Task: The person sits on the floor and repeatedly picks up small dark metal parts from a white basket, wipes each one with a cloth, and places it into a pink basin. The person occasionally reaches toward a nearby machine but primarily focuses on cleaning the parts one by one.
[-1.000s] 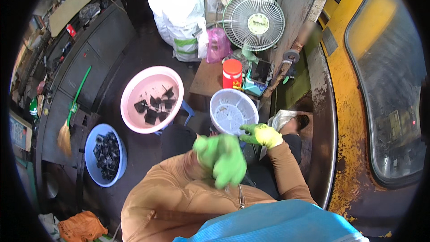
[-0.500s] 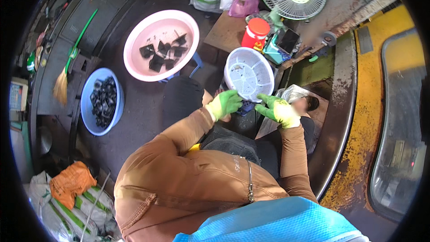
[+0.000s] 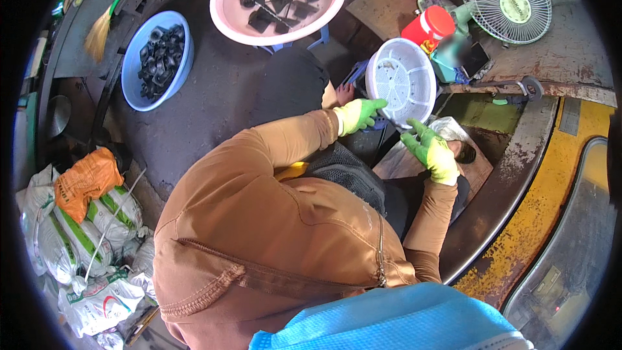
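My left hand [image 3: 361, 115], in a yellow-green glove with green fingers, is at the lower left rim of a white plastic basket [image 3: 400, 76]. Its fingers are drawn together, and whatever they pinch cannot be made out. Below the same rim, my right hand [image 3: 433, 150] has its gloved fingers stretched out and apart, pointing up and left. A small dark patch shows between the two sets of fingertips, too small to name. The basket tilts toward me, with a few dark bits in its bottom. Part of a blue stool shows under it.
A pink basin [image 3: 223, 0] with several black pieces stands far left of the basket. Farther left is a blue basin [image 3: 133, 84] full of black parts. Beyond the basket are a red jug [image 3: 427, 28] and a fan [image 3: 508, 5]. A yellow machine panel [image 3: 544, 191] borders the right.
The view has shifted, so the basins and the jug sit elsewhere in it. My left hand has turned, its fingers now pointing right and closer together. My right hand stays below the basket rim.
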### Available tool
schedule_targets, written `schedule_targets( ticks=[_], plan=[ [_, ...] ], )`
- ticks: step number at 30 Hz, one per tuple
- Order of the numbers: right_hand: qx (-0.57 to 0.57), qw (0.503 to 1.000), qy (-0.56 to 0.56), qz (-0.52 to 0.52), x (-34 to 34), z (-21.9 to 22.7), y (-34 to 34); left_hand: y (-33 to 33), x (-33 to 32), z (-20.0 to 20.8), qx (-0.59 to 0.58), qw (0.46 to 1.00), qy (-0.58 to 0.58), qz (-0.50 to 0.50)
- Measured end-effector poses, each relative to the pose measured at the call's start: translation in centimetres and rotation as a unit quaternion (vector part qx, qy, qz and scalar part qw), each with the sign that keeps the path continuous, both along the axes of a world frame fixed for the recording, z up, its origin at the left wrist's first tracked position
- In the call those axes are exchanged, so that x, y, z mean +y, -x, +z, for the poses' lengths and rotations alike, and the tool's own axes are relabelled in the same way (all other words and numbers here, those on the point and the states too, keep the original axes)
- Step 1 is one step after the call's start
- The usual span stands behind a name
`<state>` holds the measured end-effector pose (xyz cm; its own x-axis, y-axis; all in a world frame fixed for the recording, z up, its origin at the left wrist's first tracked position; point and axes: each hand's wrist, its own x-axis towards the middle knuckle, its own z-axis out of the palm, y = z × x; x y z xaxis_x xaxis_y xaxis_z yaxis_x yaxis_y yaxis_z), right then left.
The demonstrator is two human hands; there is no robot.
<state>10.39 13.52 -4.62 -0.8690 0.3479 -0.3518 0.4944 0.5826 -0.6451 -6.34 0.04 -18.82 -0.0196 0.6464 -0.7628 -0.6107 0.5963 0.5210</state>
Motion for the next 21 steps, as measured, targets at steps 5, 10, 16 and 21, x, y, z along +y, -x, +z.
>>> schedule_targets(
  ticks=[5, 10, 16, 21],
  plan=[
    [-0.016, 0.997, -0.074, 0.032, 0.2, -0.5, -0.2, 0.5, 1.3, -1.5, 0.021, 0.985, 0.034, 0.166],
    [-0.037, 0.999, -0.016, 0.001, 0.6, -1.3, -0.6, 0.8, 2.4, -7.6, -0.020, 0.975, -0.057, 0.213],
    [-0.043, 0.999, -0.012, -0.023, 0.7, -0.4, -1.1, 0.8, 3.0, -5.2, -0.040, 0.941, -0.090, 0.325],
    [-0.009, 0.997, -0.014, -0.080, 1.4, 1.2, -2.4, 3.0, 3.6, -1.5, 0.481, 0.802, -0.205, 0.288]
  ],
)
